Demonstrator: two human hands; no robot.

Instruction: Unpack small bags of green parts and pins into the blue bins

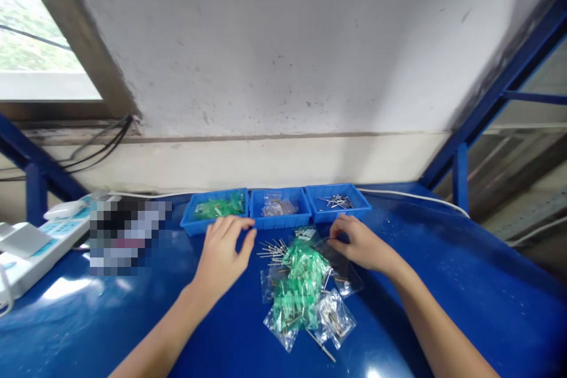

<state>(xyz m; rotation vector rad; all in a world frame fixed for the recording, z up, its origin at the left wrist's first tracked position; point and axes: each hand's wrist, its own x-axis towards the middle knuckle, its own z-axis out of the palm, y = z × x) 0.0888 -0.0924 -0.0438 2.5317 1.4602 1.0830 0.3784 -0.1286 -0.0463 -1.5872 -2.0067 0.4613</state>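
Note:
My left hand is over the blue table in front of the left bin, its thumb and fingers apart with nothing between them. My right hand has its fingertips pinched at the edge of a clear plastic bag, right of the pile. Between the hands lies a heap of green packets in clear bags. Loose metal pins stick out at its left side. A clear bag with small parts lies at the heap's lower right, beside a thin rod.
Three blue bins stand along the wall: one with green packets, one with clear bags, one with metal pins. A white power strip and a blurred-out item lie at left.

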